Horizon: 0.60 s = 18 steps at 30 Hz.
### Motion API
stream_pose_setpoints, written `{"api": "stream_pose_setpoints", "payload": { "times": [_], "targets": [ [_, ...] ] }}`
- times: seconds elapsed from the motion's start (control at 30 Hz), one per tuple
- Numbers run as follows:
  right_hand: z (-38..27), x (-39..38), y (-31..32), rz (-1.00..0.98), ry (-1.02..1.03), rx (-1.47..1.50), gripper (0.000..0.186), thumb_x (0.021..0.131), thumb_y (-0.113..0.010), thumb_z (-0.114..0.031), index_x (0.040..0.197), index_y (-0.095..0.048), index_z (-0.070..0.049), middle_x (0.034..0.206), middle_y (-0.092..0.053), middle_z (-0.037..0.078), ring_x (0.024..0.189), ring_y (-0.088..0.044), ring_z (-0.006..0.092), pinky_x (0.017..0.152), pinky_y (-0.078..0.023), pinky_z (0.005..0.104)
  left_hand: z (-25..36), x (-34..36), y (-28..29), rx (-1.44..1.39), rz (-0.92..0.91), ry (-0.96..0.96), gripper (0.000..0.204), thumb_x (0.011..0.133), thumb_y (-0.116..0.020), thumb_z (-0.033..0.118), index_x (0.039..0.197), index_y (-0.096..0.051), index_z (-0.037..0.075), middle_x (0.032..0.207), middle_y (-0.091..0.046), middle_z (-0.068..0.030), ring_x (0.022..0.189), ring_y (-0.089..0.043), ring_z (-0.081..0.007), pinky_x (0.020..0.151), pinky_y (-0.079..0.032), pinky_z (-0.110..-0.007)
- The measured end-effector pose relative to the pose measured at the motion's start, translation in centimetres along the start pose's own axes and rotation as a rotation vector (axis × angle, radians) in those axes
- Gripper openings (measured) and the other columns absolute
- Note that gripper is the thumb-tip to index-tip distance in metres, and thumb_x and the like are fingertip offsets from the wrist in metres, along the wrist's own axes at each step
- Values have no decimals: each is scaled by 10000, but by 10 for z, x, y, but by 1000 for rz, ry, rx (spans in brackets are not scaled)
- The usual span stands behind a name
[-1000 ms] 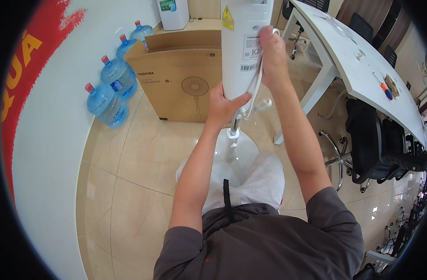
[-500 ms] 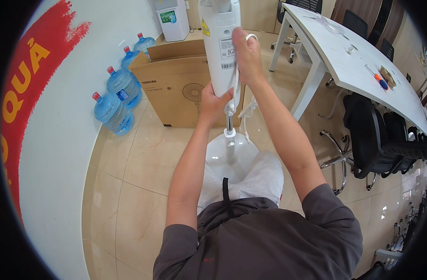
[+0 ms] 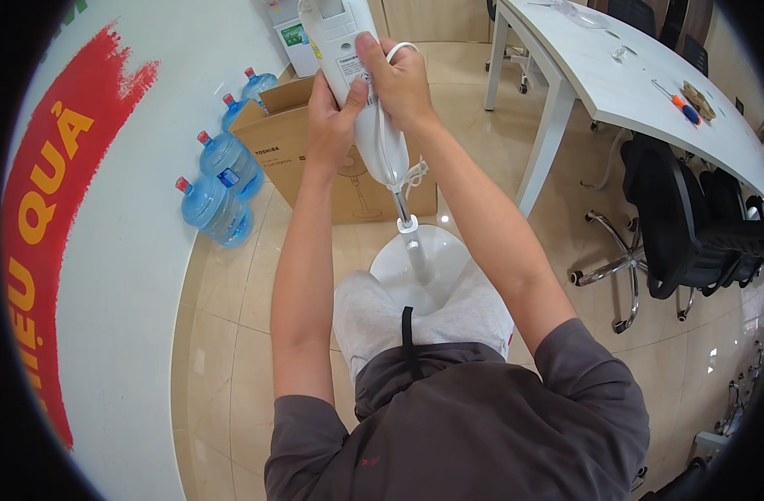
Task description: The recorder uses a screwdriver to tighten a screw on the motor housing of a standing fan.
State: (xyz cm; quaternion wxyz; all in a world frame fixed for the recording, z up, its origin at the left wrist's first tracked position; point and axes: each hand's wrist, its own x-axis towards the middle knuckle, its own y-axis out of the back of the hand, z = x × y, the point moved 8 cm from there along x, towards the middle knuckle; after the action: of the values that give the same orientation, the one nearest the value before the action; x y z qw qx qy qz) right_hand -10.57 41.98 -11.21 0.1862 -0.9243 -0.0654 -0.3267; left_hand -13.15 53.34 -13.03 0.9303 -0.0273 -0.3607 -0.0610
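Observation:
My left hand [image 3: 336,125] and my right hand [image 3: 397,88] are both wrapped round a white fan column [image 3: 374,146] with a label on it, the right one higher and the left one at its side. A white power cord [image 3: 412,174] runs along the column and hangs bundled near its lower end. Below, a metal pole [image 3: 403,209] joins a white collar and tube standing in a round white base [image 3: 390,255] on the floor, between my legs. The column leans up and to the left.
A cardboard box [image 3: 290,175] stands behind the fan, with blue water bottles [image 3: 219,209] along the left wall and a white appliance [image 3: 298,46] behind. At right are a white table [image 3: 599,67] with a screwdriver [image 3: 683,108] and scattered items, and black wheeled chairs [image 3: 649,200].
The column has tilted and moved leftward with both hands on it. My left hand is now higher on it, beside my right thumb. The view has shifted slightly.

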Motion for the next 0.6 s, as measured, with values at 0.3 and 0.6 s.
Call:
{"api": "stream_pose_setpoints", "payload": {
  "times": [0.3, 0.6],
  "targets": [
    [18, 34, 5, 13, -22, 27, 545, 903, -673, -477, 926, -674, 67, 789, -684, 91, 670, -610, 106, 590, -498, 266, -19, 27, 6, -17, 163, -71, 442, 939, -676, 350, 1172, -540, 0, 1091, -644, -90, 983, -595, -148, 876, -476, -302],
    [30, 51, 0, -18, -97, 47, 534, 923, -651, -473, 961, -658, 60, 821, -683, 92, 681, -617, 110, 602, -510, 264, -29, 42, 16, 45, 184, -8, 406, 960, -650, 339, 1174, -560, 6, 1092, -642, -73, 976, -583, -123, 850, -470, -282]
  ]
}}
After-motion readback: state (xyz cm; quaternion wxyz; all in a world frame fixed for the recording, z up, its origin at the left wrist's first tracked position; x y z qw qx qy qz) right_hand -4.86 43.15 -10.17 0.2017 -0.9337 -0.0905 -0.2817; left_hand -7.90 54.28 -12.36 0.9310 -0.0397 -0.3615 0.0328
